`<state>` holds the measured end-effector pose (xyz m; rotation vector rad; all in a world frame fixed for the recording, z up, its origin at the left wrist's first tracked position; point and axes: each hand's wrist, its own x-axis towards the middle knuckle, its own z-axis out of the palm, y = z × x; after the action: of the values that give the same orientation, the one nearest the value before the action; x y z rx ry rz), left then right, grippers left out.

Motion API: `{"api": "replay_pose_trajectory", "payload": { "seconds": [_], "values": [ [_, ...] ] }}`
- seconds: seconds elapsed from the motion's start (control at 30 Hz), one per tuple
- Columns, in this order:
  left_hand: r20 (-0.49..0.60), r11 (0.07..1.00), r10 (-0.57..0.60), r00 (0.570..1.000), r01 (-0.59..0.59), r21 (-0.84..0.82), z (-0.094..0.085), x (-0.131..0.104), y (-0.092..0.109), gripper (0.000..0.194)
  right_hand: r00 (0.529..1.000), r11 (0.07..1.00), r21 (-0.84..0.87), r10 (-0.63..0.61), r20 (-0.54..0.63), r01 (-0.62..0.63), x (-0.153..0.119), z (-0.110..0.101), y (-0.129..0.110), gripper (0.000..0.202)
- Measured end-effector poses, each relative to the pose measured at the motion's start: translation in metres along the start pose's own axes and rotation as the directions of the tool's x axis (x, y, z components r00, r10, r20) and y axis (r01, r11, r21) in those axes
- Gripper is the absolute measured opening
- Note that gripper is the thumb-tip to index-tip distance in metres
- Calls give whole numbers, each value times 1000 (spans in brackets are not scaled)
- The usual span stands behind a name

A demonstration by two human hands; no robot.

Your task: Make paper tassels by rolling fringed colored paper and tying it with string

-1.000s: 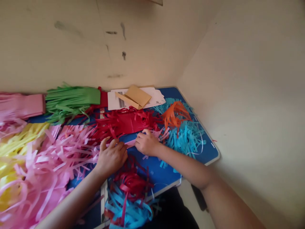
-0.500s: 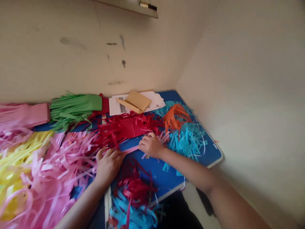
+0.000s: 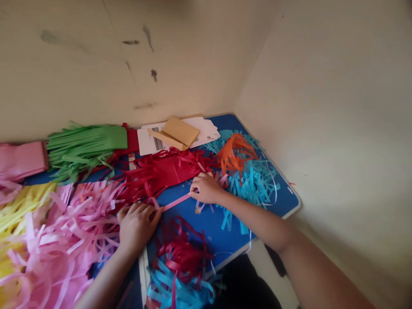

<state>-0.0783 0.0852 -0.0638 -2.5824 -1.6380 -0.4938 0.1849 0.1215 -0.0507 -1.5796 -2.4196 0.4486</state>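
A narrow pink paper strip stretches between my two hands above the blue table. My left hand pinches its left end, beside the heap of pink fringed paper. The fingers of my right hand are closed on the strip's other end, just in front of the red fringed paper. A tangle of red strips lies nearer to me, below both hands, with blue strips under it.
Green fringed paper and white sheets with a folded brown paper lie along the wall. Blue fringe and orange fringe are at the right. Yellow fringe lies at the left.
The view has shifted, so the shelf at the top is out of sight. My left hand has moved slightly left and down, and more of the pink strip shows between my hands.
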Motion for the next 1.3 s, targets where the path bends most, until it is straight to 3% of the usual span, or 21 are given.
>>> {"api": "replay_pose_trajectory", "payload": {
  "seconds": [0.13, 0.23, 0.33, 0.4, 0.47, 0.67, 0.73, 0.83, 0.93, 1.1, 1.2, 1.3],
  "values": [
    [44, 999, 31, 999, -32, 18, -3, 5, -2, 34, 1000, 999, -27, 26, 15, -26, 3, -5, -6, 8],
    [55, 994, 107, 993, -108, 16, -9, 5, -1, 20, 988, 982, -111, -154, 9, 154, -2, -11, -9, 5],
    [44, 963, 266, 963, -268, 38, -16, 5, 7, 33, 904, 874, -240, -426, 41, 423, -7, -14, -13, 13],
    [5, 943, 324, 946, -323, 77, -18, 8, 14, 29, 842, 792, -310, -535, 65, 527, -7, -12, -14, 19],
    [-41, 943, 321, 946, -316, 102, -18, 12, 22, 21, 812, 745, -351, -578, 83, 567, -3, -8, -13, 22],
    [-130, 951, 299, 945, -284, 125, -16, 21, 31, 20, 927, 902, -215, -372, 50, 374, 11, -6, -14, 13],
    [-151, 950, 303, 941, -286, 123, -15, 20, 30, 22, 921, 889, -259, -390, 1, 377, 8, -4, -21, 12],
    [-173, 948, 313, 934, -297, 112, -12, 13, 27, 25, 871, 822, -360, -489, -50, 441, 0, 7, -29, 18],
    [-175, 945, 325, 929, -313, 93, -7, 1, 17, 30, 856, 810, -363, -513, -61, 460, -8, 19, -21, 25],
    [-129, 960, 264, 956, -273, -57, 4, -12, -5, 28, 915, 934, -107, -357, -186, 342, -11, 20, 11, 16],
    [-115, 963, 193, 974, -211, -171, 11, -9, -12, 25, 954, 964, 60, -247, -170, 260, -7, 15, 18, 12],
    [-78, 963, 154, 985, -167, -212, 13, -6, -14, 31, 966, 964, 117, -222, -135, 238, -5, 11, 17, 12]
  ]
}}
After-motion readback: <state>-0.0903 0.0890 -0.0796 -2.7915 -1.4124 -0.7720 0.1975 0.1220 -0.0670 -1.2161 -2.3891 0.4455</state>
